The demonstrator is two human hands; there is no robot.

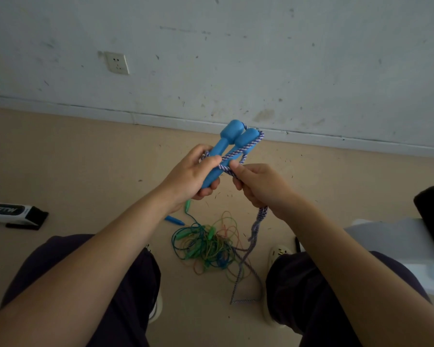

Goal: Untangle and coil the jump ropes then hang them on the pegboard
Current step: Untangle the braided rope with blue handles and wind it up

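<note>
1. A scuffed grey-white wall (236,58) with a white socket plate (117,62) meets a beige floor (73,159), gritty with specks along the skirting.
2. Up in front, the left hand (193,174) curls round a pair of smooth sky-blue plastic jump-rope handles (232,144), held side by side, bulbous ends pointing toward the wall.
3. The right hand (258,186) pinches the blue-and-white braided cord (236,152), thumb on top, fingers closed round it just beside the handles; one turn already crosses them.
4. That cord looks soft, limp and grippy, so I'd judge it wraps easily but slackens unless kept taut. The handles are rigid and light, the sensible place to hold.
5. Its tail hangs from the right fist to the floor between the feet.
6. Down there, near the floor's middle, a tangle of thin green, blue and orange ropes (208,244) waits: slick, springy, likely to snag.
7. No pegboard in view.
</note>
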